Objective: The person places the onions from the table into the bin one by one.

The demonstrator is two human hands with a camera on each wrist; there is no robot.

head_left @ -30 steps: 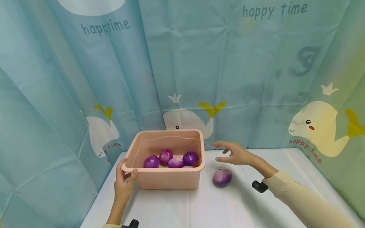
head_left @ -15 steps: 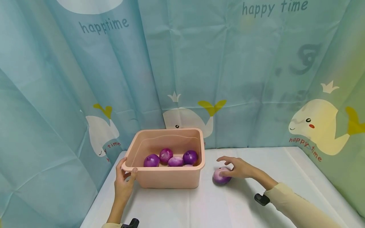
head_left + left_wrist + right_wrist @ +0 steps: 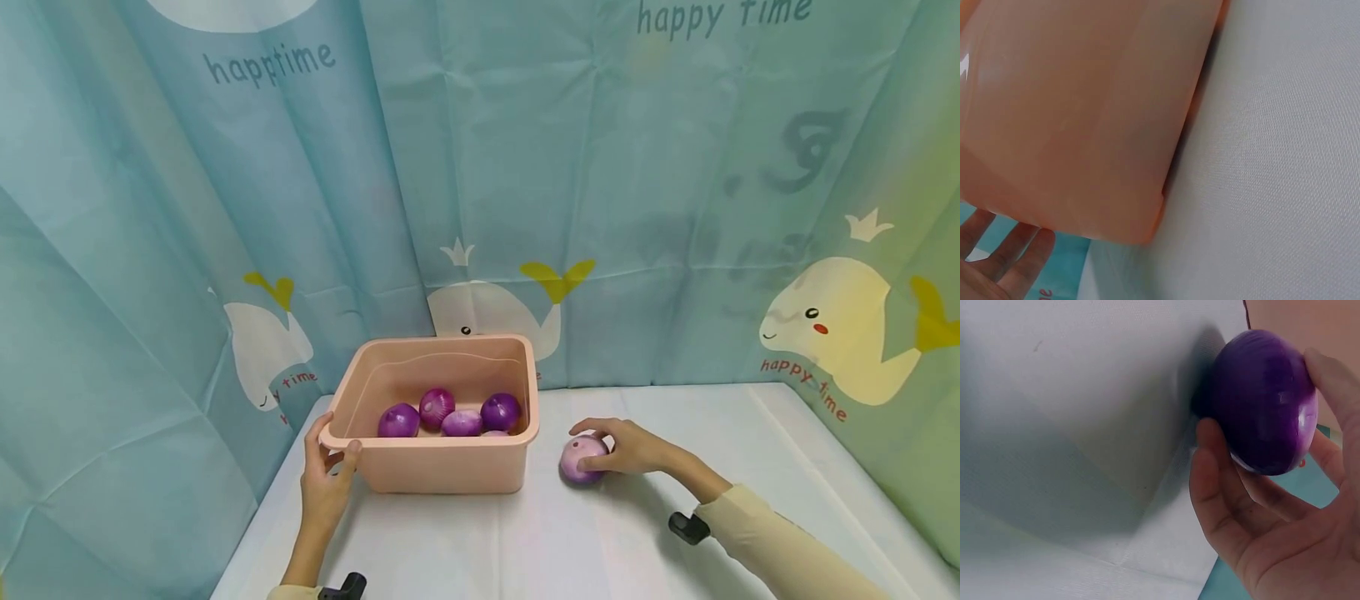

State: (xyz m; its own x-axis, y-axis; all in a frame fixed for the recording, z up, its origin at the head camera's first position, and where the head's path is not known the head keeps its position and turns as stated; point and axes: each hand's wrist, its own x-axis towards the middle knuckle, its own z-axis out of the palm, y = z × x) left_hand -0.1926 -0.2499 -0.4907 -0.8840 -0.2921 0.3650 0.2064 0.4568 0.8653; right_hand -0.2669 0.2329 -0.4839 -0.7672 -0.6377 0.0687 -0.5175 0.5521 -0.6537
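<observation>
Head view: a purple onion (image 3: 582,459) on the worktop (image 3: 600,542) is gripped by the right hand (image 3: 630,446); the pink tub's (image 3: 442,467) rim corner is held by the left hand (image 3: 326,483).

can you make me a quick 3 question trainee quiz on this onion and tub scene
1. True or false: the right hand grips the red onion that lies on the white table.
2. Multiple choice: what does the left hand hold? A) an onion B) the corner rim of the pink tub C) the whale curtain
3. Fill in: the loose onion lies to the ____ of the tub, as the person sees it.

Key
1. True: in the right wrist view the fingers and thumb curl round the onion.
2. B.
3. Right; onion and tub stand apart.
</observation>
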